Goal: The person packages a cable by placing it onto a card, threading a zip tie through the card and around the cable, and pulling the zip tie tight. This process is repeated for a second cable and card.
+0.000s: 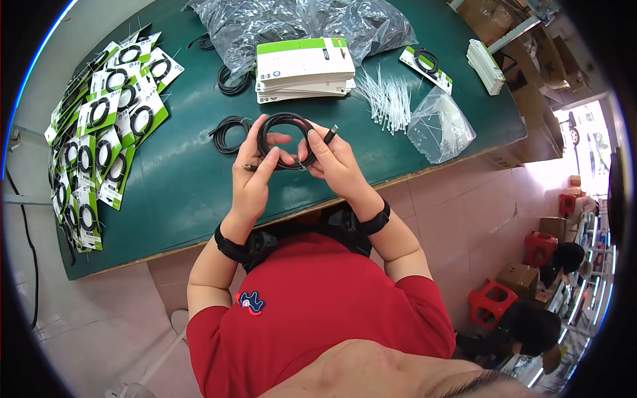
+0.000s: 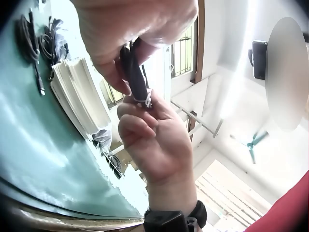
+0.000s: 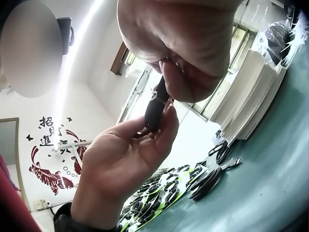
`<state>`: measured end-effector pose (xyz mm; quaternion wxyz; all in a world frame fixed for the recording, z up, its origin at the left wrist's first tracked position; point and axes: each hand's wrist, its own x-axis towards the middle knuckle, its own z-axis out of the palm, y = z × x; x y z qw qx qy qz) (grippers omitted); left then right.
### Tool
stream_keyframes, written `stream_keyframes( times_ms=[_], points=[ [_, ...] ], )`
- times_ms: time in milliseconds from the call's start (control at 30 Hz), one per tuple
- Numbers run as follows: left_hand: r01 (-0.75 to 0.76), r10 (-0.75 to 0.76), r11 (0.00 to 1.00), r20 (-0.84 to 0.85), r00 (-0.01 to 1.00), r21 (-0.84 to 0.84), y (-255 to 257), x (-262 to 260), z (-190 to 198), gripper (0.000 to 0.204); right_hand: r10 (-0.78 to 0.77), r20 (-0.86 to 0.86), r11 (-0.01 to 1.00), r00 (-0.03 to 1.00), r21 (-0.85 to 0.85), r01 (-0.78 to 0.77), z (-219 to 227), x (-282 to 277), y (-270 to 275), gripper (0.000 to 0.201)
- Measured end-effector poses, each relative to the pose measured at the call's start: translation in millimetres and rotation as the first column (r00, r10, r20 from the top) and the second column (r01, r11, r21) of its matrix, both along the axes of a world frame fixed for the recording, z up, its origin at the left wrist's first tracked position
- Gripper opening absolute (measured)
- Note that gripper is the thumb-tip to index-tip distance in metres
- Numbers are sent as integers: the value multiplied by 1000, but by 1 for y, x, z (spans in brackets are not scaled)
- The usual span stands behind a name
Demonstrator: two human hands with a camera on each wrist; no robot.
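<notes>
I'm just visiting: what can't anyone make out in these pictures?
- Head view: print on the stacked white-and-green cardboard cards, too small.
- Head view: far edge of the crumpled clear plastic behind them, cut off by the top edge.
- Left wrist view: upper part of the black coiled cable, hidden behind the bare left hand.

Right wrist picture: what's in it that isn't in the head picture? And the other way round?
Only the right wrist view shows the dark red fish and writing on the wall. Only the head view shows the red stools and the blue patch on the red shirt. Both show the left hand and right hand holding the coiled black cable, the stack of cards, the carded cables and the green table.
</notes>
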<state>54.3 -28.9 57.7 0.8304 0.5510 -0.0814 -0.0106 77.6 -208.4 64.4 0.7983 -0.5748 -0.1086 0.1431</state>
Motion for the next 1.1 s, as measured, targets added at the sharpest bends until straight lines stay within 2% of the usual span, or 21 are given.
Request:
stream_keyframes(
  times_ms=[100,200,300,367,467,500,567,600,633,733,833,1000,1100],
  points=[
    [11,-14,997,49,999,71,3,-1,-2,58,31,-9,998,999,-47,-31,5,-1,-6,40],
    [92,-100,989,72,992,114,7,-5,1,57,55,-4,994,999,-91,-55,9,-1,-11,36],
    [18,-20,998,41,999,65,-3,-7,6,54,127,27,975,991,-189,-120,12,3,-14,32],
    [-18,17,999,21,1000,44,-6,-6,4,53,100,25,980,995,-177,-94,12,0,-7,32],
    [-24,41,965,58,997,-260,-9,5,-6,48,56,33,986,998,-160,-50,10,-2,5,34],
    [-26,43,964,59,997,-263,-8,5,-7,48,10,42,989,999,-150,-4,6,-2,7,36],
    [-29,29,994,-1,1000,-102,-6,4,3,45,-82,57,987,995,-131,89,3,-2,9,40],
    [-26,25,999,-33,999,-21,-5,4,7,44,-80,57,987,995,-134,87,4,-1,7,40],
    [-27,27,999,-35,999,-22,-4,2,9,44,-85,45,987,995,-135,90,4,-1,5,42],
    [128,-128,992,-94,987,-6,2,-3,14,44,-90,16,987,996,-135,92,8,-1,1,47],
    [103,-110,993,-124,986,-66,2,-5,13,42,45,130,965,990,-262,-9,9,-1,-3,50],
    [39,-75,979,-174,982,-201,1,-4,3,36,31,249,938,968,-341,58,6,-6,11,48],
    [-10,-26,982,-192,981,-186,-1,-2,4,34,20,329,939,944,-332,96,-6,-8,18,45]
  ],
)
